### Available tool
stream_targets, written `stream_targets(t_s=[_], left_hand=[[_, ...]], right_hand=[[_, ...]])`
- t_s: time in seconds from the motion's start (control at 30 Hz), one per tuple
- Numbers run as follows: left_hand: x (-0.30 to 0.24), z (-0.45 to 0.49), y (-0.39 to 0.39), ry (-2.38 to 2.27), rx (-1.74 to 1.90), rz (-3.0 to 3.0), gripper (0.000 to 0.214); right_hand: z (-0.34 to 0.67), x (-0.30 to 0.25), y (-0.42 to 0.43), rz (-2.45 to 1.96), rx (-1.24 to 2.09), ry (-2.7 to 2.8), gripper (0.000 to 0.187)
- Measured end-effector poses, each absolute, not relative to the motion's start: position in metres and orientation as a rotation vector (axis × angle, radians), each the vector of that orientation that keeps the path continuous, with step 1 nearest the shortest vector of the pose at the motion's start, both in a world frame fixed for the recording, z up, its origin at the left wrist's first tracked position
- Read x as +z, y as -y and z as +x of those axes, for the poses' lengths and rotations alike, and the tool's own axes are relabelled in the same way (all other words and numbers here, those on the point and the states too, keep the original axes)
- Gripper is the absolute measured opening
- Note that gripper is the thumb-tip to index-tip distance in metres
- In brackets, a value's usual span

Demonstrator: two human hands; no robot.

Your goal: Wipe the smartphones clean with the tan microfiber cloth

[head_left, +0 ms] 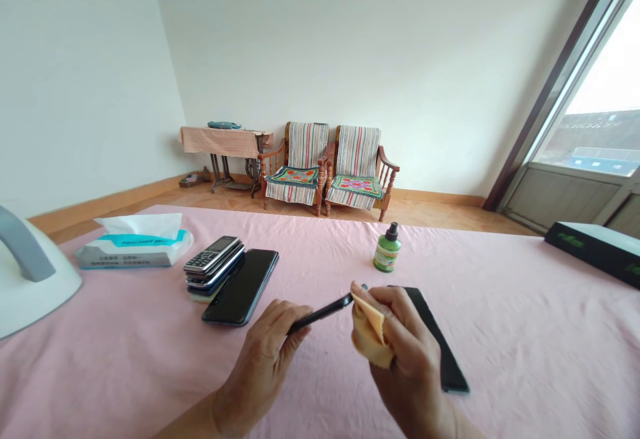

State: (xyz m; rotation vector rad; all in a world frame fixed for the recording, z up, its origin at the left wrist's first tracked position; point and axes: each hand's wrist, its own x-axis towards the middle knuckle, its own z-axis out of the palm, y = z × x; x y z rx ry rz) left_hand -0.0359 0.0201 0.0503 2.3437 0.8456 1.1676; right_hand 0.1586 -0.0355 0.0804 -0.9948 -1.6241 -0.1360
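Dark phone (325, 310), seen almost edge-on, is held over the middle of the pink-clothed counter (525, 332), well in from the far edge; the near edge is out of view. Left hand (263, 352): closed in a pinch on one end of the phone, thumb below, fingers above. Right hand (413, 352): curled around a bunched yellow cloth (373, 339), folded against the phone's other end; finger contact behind the cloth cannot be made out.

Handling (judged): phone light, stiff, smooth enough to slip; glass probably fragile if dropped. Best hold is by the long side edges or one end, light pressure, no bending. Cloth soft and limp; takes hold anywhere, folds easily.

Nearby: black slab (447, 352) beside the right hand; green bottle (387, 252) toward the far edge; phone stack (214, 262) toward the far left corner.
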Motion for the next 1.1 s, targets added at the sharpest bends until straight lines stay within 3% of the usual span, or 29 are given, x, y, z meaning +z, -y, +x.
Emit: stream_targets(t_s=[0.2, 0.33, 0.67, 0.9, 1.1], left_hand=[[0.054, -0.032, -0.017, -0.828, 1.129, 2.043, 0.013], [0.054, -0.025, -0.012, -0.751, 1.040, 1.821, 0.018], [0.070, -0.045, -0.025, -0.949, 1.383, 1.944, 0.068], [0.085, -0.059, -0.038, -0.931, 1.272, 1.997, 0.045], [0.089, -0.056, -0.040, -0.868, 1.226, 2.025, 0.044]], right_hand=[[0.166, 0.085, 0.021, -0.983, 0.073, 1.441, 0.033], [0.160, 0.087, 0.021, -1.004, 0.251, 1.345, 0.015], [0.139, 0.061, 0.024, -1.156, 0.634, 1.494, 0.016], [0.136, 0.053, 0.022, -1.188, 0.666, 1.506, 0.017], [0.129, 0.071, 0.009, -1.139, 0.576, 1.400, 0.017]])
